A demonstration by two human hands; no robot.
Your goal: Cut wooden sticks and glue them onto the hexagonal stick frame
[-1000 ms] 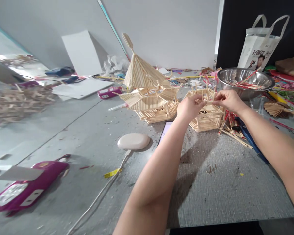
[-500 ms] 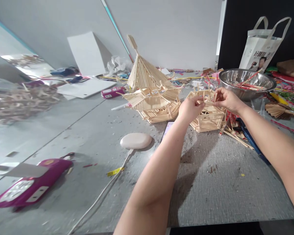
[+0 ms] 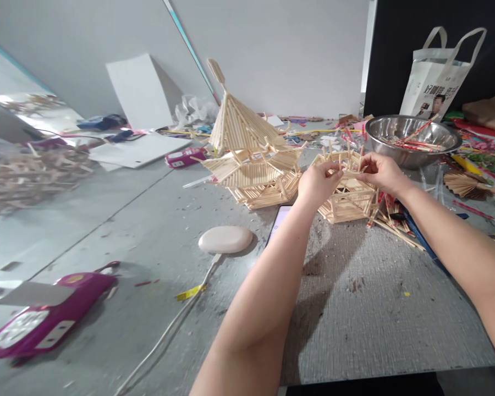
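Observation:
A six-sided frame of pale wooden sticks (image 3: 348, 206) stands on the table, short upright sticks along its top. My left hand (image 3: 318, 182) is over its near left side, thumb and fingers pinched. Across from it, my right hand (image 3: 381, 173) is pinched at the right side of the frame's top. A short wooden stick (image 3: 350, 174) lies level between the fingertips of both hands; its ends are hidden by them. Left of the frame stands a larger stick pavilion (image 3: 251, 159) with a pointed roof.
A steel bowl (image 3: 412, 144) holding red-wrapped sticks is behind my right hand. Loose sticks (image 3: 396, 228) and blue-handled pliers (image 3: 423, 236) lie under my right forearm. A phone (image 3: 277, 220), a white oval device (image 3: 225, 240) with a cable and a purple power strip (image 3: 51, 313) are left.
The whole view has shifted slightly, with objects sitting a little further left. Both hands keep their pinch at the frame's top with hardly any movement.

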